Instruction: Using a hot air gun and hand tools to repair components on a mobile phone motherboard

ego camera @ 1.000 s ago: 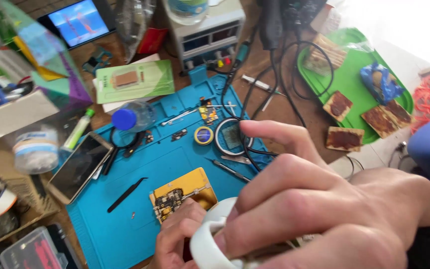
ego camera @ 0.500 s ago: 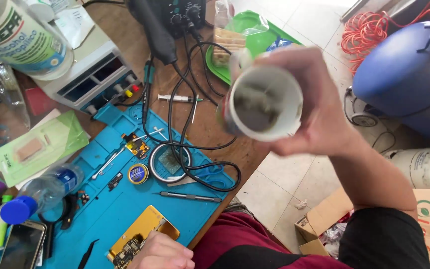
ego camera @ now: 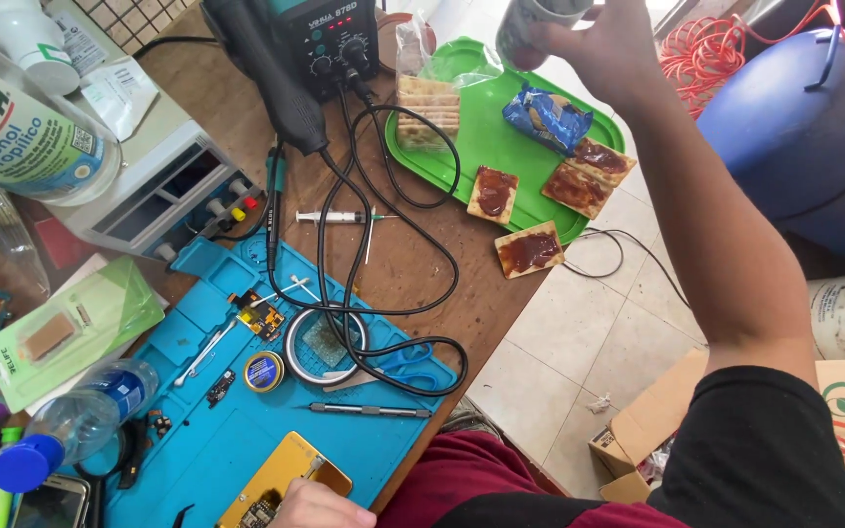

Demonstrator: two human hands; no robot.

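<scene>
My right hand is raised at the top of the view, closed around a white cup held above the green tray. My left hand shows only as knuckles at the bottom edge, resting beside a yellow phone body on the blue work mat. Whether that hand grips the phone is hidden by the frame edge. Crackers with brown spread lie on the tray and the table edge.
A soldering station with black cables stands at the back. A syringe, tweezers, a round tin, a water bottle, a power supply and an alcohol bottle surround the mat. A blue drum and cardboard box are on the floor.
My right hand has lifted the cup from the mat up and away to the top of the view. The view has swung right, showing more of the tray and floor.
</scene>
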